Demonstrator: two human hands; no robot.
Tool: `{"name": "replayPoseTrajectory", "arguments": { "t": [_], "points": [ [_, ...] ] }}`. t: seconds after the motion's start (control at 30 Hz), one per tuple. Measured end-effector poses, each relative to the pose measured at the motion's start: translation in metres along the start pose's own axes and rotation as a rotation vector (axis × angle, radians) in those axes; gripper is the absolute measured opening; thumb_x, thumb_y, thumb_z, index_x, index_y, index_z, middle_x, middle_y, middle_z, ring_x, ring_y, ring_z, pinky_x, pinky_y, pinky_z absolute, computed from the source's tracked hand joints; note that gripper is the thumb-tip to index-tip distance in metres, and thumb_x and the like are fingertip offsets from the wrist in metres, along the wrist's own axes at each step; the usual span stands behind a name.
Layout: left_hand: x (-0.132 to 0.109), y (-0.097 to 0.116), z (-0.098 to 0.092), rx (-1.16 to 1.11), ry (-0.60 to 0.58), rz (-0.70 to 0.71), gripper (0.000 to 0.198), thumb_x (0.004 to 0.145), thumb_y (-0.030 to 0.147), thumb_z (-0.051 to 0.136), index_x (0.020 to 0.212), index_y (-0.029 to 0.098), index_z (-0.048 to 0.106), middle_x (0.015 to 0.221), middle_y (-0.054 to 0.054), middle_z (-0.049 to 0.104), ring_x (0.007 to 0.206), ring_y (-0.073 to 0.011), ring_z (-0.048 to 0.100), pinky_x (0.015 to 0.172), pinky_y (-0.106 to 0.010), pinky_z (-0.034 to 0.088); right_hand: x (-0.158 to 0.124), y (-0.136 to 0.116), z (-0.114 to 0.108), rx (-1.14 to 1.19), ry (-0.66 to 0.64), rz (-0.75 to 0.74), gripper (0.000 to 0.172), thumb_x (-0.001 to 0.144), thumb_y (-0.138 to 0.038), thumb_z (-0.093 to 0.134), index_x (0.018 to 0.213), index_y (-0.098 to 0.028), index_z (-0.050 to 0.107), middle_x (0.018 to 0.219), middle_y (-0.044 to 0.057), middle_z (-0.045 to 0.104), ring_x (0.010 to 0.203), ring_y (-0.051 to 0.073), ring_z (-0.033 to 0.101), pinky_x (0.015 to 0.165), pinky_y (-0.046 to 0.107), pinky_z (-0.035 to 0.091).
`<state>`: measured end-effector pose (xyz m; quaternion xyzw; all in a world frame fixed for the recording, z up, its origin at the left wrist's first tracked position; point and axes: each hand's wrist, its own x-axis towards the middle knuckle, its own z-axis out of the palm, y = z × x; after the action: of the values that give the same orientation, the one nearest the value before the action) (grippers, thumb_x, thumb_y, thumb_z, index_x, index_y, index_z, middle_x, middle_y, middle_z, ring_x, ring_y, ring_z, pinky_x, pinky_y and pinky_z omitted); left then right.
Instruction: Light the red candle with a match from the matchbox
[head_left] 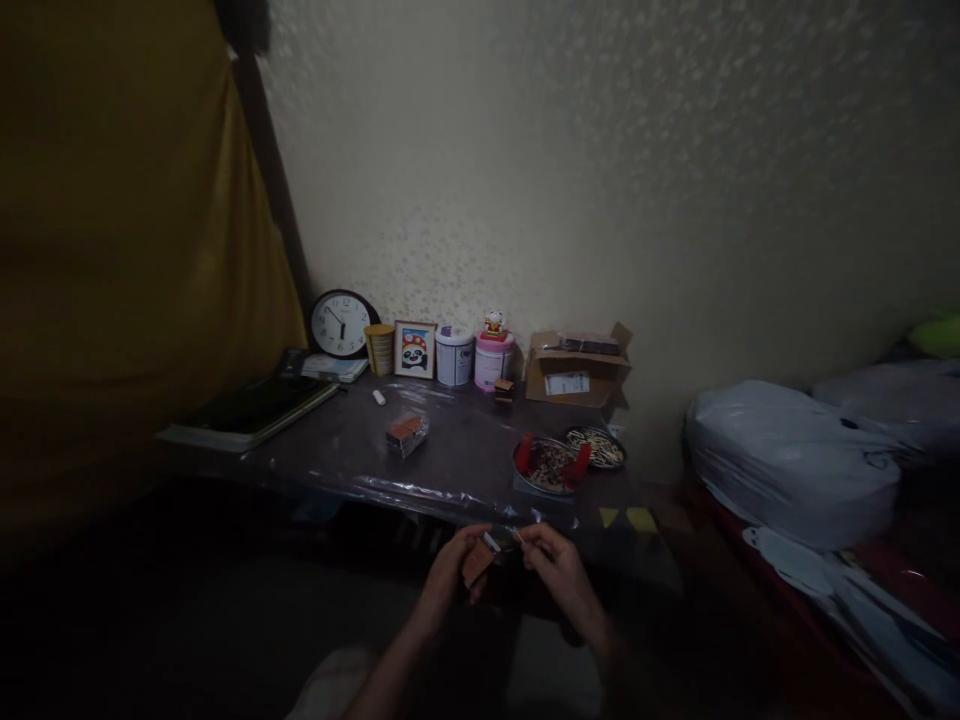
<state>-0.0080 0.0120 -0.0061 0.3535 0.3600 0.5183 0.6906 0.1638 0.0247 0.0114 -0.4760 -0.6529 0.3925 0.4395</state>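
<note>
In front of the table's near edge, my left hand [454, 562] is closed around a small orange-brown matchbox [478, 563]. A pale strip, perhaps its inner tray, shows at the box's upper end. Close to its right, my right hand [553, 562] pinches a thin pale stick, apparently a matchstick [518, 537], pointing toward the box. Beyond my hands stands a round tin [546, 488] with small dark-tipped bits inside and red pieces at its rim. Beside it lies a round lid [596, 447] holding many thin pale sticks.
A plastic-wrapped pack of matchboxes [406, 433] lies on the plastic-covered table [322, 440]. Along the wall stand a clock [343, 324], a framed panda picture [415, 350], a white tub [454, 357], a pink tub [493, 362] and a cardboard box [574, 370]. White bags [791, 455] lie right.
</note>
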Motion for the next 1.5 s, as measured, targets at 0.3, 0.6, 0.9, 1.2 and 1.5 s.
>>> {"name": "replayPoseTrajectory", "arguments": {
  "t": [0.3, 0.6, 0.9, 1.2, 1.5],
  "points": [
    [0.0, -0.001, 0.006, -0.113, 0.141, 0.089, 0.03, 0.073, 0.039, 0.053, 0.091, 0.017, 0.062, 0.063, 0.002, 0.059, 0.051, -0.0114, 0.049, 0.046, -0.022, 0.034, -0.014, -0.017, 0.032, -0.03, 0.094, -0.148, 0.012, 0.079, -0.028, 0.054, 0.071, -0.019, 0.055, 0.068, 0.0, 0.058, 0.066, 0.015, 0.057, 0.063, 0.025, 0.045],
    [0.008, -0.005, 0.004, -0.035, 0.294, 0.213, 0.023, 0.071, 0.039, 0.053, 0.07, 0.018, 0.062, 0.065, 0.002, 0.056, 0.067, -0.015, 0.051, 0.066, -0.025, 0.04, -0.022, -0.024, 0.053, -0.265, 0.067, -0.452, 0.01, 0.081, -0.015, 0.051, 0.073, -0.021, 0.052, 0.073, 0.0, 0.056, 0.069, 0.014, 0.056, 0.064, 0.024, 0.044],
    [0.001, 0.007, 0.009, 0.201, 0.318, 0.279, 0.026, 0.072, 0.041, 0.048, 0.073, 0.02, 0.064, 0.073, -0.001, 0.061, 0.079, -0.0221, 0.054, 0.075, -0.032, 0.043, -0.022, -0.017, 0.051, -0.328, 0.074, -0.466, 0.012, 0.084, -0.016, 0.049, 0.074, -0.021, 0.05, 0.074, 0.001, 0.055, 0.07, 0.014, 0.056, 0.064, 0.024, 0.044],
    [0.001, 0.007, 0.011, 0.332, 0.324, 0.34, 0.028, 0.075, 0.043, 0.042, 0.07, 0.021, 0.059, 0.07, -0.001, 0.058, 0.073, -0.021, 0.052, 0.073, -0.032, 0.043, -0.024, -0.017, 0.052, -0.325, 0.066, -0.498, 0.012, 0.084, -0.014, 0.049, 0.074, -0.021, 0.049, 0.075, 0.0, 0.056, 0.071, 0.014, 0.057, 0.067, 0.023, 0.045],
    [0.003, 0.005, 0.011, 0.306, 0.252, 0.331, 0.027, 0.076, 0.041, 0.048, 0.079, 0.02, 0.064, 0.084, -0.004, 0.064, 0.089, -0.0236, 0.057, 0.086, -0.034, 0.042, -0.016, -0.012, 0.039, -0.269, 0.123, -0.487, 0.011, 0.085, -0.016, 0.048, 0.075, -0.021, 0.049, 0.075, 0.001, 0.055, 0.072, 0.014, 0.056, 0.066, 0.023, 0.044]
  ]
}}
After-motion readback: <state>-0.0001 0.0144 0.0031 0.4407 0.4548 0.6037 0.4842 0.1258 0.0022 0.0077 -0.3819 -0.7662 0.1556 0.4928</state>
